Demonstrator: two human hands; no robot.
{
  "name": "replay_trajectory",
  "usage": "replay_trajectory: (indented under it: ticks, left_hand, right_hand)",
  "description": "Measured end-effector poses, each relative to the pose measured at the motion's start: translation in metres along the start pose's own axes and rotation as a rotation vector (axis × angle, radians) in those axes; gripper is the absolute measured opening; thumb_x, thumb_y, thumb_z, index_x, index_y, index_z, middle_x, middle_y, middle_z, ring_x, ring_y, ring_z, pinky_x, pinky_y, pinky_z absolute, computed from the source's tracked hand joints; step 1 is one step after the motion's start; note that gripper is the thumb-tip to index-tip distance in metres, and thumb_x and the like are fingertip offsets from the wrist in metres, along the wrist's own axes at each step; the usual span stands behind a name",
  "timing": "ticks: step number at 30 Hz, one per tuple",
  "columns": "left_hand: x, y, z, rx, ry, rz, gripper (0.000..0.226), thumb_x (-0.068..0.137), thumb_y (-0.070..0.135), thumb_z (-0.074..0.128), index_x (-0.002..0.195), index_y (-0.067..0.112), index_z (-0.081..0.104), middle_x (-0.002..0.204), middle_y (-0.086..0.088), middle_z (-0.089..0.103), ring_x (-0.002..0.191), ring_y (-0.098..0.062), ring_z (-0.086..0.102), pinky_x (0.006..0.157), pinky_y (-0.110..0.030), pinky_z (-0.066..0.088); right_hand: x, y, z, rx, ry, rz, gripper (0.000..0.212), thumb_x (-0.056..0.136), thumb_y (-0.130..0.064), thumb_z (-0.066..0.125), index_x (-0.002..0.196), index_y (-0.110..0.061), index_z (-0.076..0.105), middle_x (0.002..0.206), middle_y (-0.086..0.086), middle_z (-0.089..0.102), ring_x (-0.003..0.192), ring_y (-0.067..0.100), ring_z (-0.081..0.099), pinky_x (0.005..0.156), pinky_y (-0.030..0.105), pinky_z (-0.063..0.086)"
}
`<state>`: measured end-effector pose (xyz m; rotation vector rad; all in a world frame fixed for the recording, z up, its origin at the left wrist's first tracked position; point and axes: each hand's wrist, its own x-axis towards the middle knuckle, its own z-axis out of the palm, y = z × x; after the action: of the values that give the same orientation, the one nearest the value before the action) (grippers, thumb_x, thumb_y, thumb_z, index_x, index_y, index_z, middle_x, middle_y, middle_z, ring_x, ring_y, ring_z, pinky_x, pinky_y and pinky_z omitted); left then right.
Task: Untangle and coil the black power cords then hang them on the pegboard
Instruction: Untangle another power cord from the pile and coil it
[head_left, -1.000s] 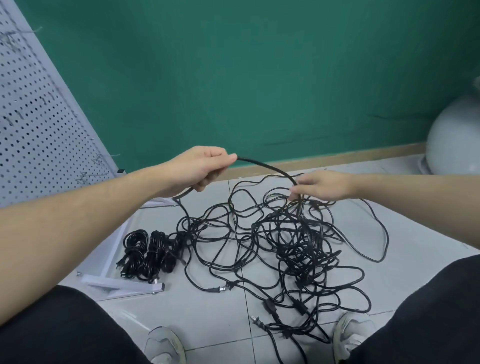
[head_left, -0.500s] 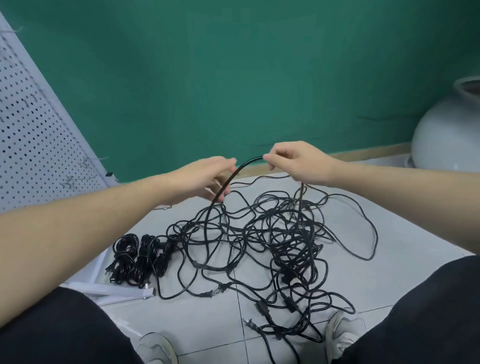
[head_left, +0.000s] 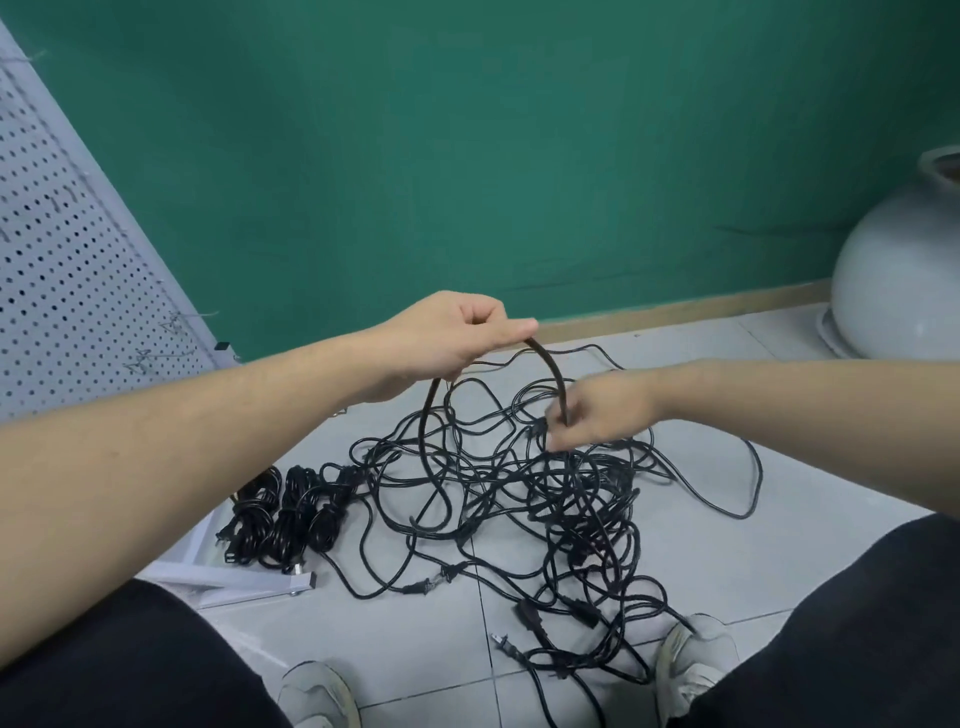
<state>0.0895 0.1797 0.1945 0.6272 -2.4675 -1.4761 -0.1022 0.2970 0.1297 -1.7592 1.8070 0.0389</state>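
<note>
A: Right, from my remote feed: left hand (head_left: 457, 338) is raised above the floor (head_left: 415, 649), fingers curled round one black cord (head_left: 545, 364). That cord arcs out from under its index finger and drops toward the right hand (head_left: 597, 410).

B: And the right?

A: Lower, just above the tangle (head_left: 545, 493). Its fingers pinch the same cord where the arc comes down. The hand is motion-blurred, so I can't tell which fingers do the pinching.

B: Where's the rest of the cord?

A: A second run hangs from the left hand's underside straight into the tangle. I note the pile spread loose on the tiles between the two shoes (head_left: 696, 665), several plugs showing near the front edge (head_left: 506, 644).

B: Any coiled ones?

A: Three bundles (head_left: 291, 514) lie side by side on the floor, left of the tangle, one touching its edge. They sit by a white metal bar (head_left: 244, 579).

B: Pegboard?

A: Pegboard (head_left: 57, 270) leans at far left, against the green wall (head_left: 467, 156). I see wire hooks (head_left: 171, 332) near its lower right edge; no cord is on them. A big white pot (head_left: 904, 280) stands at far right.
</note>
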Motion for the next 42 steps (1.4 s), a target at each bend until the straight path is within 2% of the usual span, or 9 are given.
replay_trajectory:
  ticks: [4, 9, 14, 18, 22, 26, 30, 36, 42]
  left_hand:
    - [-0.005, -0.003, -0.012, -0.104, -0.051, 0.026, 0.052, 0.085, 0.041, 0.077, 0.056, 0.025, 0.038, 0.055, 0.004, 0.031, 0.050, -0.012, 0.025, 0.049, -0.021, 0.025]
    - [-0.014, -0.020, -0.042, 0.031, -0.120, -0.070, 0.048, 0.083, 0.044, 0.074, 0.060, 0.018, 0.040, 0.055, 0.005, 0.037, 0.052, -0.014, 0.028, 0.054, -0.026, 0.026]
    - [-0.023, -0.033, -0.052, 0.187, -0.186, -0.151, 0.055, 0.081, 0.058, 0.076, 0.062, 0.015, 0.047, 0.058, 0.000, 0.040, 0.052, -0.015, 0.032, 0.054, -0.025, 0.032]
    - [-0.013, -0.017, -0.043, -0.004, -0.086, -0.003, 0.041, 0.091, 0.048, 0.062, 0.065, 0.020, 0.047, 0.058, 0.006, 0.037, 0.053, -0.013, 0.028, 0.052, -0.023, 0.027]
    - [-0.009, -0.005, -0.030, -0.128, -0.085, 0.047, 0.040, 0.095, 0.046, 0.061, 0.068, 0.019, 0.049, 0.057, 0.008, 0.032, 0.052, -0.011, 0.024, 0.051, -0.021, 0.024]
    - [-0.008, -0.003, -0.040, -0.183, -0.041, 0.046, 0.037, 0.094, 0.042, 0.061, 0.065, 0.019, 0.052, 0.054, 0.005, 0.033, 0.051, -0.013, 0.021, 0.052, -0.028, 0.018]
    - [-0.015, -0.023, -0.060, -0.011, -0.036, -0.077, 0.027, 0.099, 0.037, 0.061, 0.086, 0.014, 0.064, 0.066, -0.006, 0.058, 0.053, -0.019, 0.036, 0.057, -0.030, 0.030]
    - [-0.017, -0.036, -0.060, 0.009, -0.219, -0.316, 0.040, 0.093, 0.020, 0.045, 0.130, 0.030, 0.054, 0.105, -0.011, 0.075, 0.081, -0.026, 0.066, 0.087, -0.045, 0.056]
    - [-0.003, 0.000, -0.004, 0.013, -0.176, -0.365, 0.030, 0.105, 0.045, 0.050, 0.111, 0.017, 0.059, 0.068, 0.002, 0.048, 0.051, -0.012, 0.038, 0.050, -0.024, 0.040]
  right_hand:
    - [0.004, 0.023, 0.006, -0.061, -0.060, 0.044, 0.012, 0.103, -0.039, 0.054, 0.104, -0.028, 0.059, 0.107, -0.008, 0.067, 0.102, 0.017, 0.062, 0.092, 0.028, 0.046]
    - [0.000, 0.042, -0.006, 0.027, 0.175, 0.186, 0.015, 0.106, -0.038, 0.046, 0.098, -0.027, 0.053, 0.085, -0.014, 0.059, 0.089, 0.017, 0.057, 0.081, 0.026, 0.038]
    - [-0.004, 0.038, -0.017, 0.608, 0.433, 0.216, 0.023, 0.108, -0.027, 0.035, 0.102, -0.018, 0.055, 0.090, 0.011, 0.061, 0.078, 0.025, 0.065, 0.081, 0.046, 0.060]
    - [-0.006, 0.034, -0.011, 0.204, 0.165, 0.133, 0.041, 0.102, -0.024, 0.052, 0.140, -0.039, 0.046, 0.136, -0.008, 0.049, 0.111, 0.011, 0.056, 0.090, 0.019, 0.046]
    - [0.001, 0.022, -0.005, 0.120, -0.075, 0.055, 0.046, 0.100, -0.040, 0.059, 0.144, -0.047, 0.048, 0.152, -0.021, 0.039, 0.139, 0.001, 0.034, 0.118, 0.022, 0.021]
    - [0.004, 0.014, -0.003, 0.173, 0.006, 0.049, 0.030, 0.108, -0.034, 0.043, 0.106, -0.018, 0.068, 0.108, -0.008, 0.076, 0.101, -0.002, 0.063, 0.084, 0.004, 0.039]
    - [-0.004, 0.020, -0.012, 0.393, 0.305, 0.100, 0.026, 0.108, -0.029, 0.041, 0.103, -0.017, 0.064, 0.062, 0.001, 0.063, 0.062, 0.013, 0.067, 0.073, 0.035, 0.057]
    - [-0.001, -0.005, -0.029, 0.152, 0.502, 0.058, 0.023, 0.105, -0.038, 0.048, 0.117, -0.021, 0.057, 0.091, -0.009, 0.058, 0.088, 0.012, 0.059, 0.070, 0.025, 0.034]
    - [0.006, -0.035, -0.032, 0.097, 0.451, -0.095, 0.012, 0.104, -0.030, 0.050, 0.108, -0.023, 0.040, 0.075, 0.002, 0.060, 0.062, 0.017, 0.047, 0.060, 0.026, 0.040]
